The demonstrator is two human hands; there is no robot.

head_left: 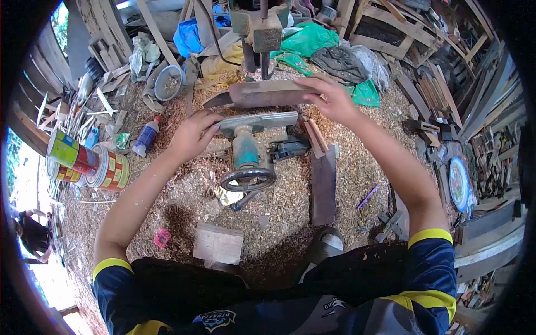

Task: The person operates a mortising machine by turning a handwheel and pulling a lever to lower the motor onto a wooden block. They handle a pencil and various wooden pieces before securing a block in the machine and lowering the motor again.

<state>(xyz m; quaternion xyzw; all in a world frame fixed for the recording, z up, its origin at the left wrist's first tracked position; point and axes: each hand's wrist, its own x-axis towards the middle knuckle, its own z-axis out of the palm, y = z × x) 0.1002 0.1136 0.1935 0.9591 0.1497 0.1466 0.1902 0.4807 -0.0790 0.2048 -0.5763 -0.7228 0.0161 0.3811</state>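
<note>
My right hand [334,100] grips the right end of a brown wooden board [271,95], fingers over its top and thumb on the near face. The board lies across the machine at a slight tilt, beneath the dusty machine head [265,36]. At the left, the bent fingers of my left hand [192,135] close on the end of the narrow metal machine table [259,121]; their exact contact is partly hidden. Below this table are a teal column [244,151] and a black handwheel [247,178].
A dark plank [323,187] and thin strips [316,135] stand right of the handwheel. A wood block [219,243] lies near my feet. Paint cans [109,167], a blue bottle [147,136] and a bucket [169,82] are left. Another person [34,237] is far left.
</note>
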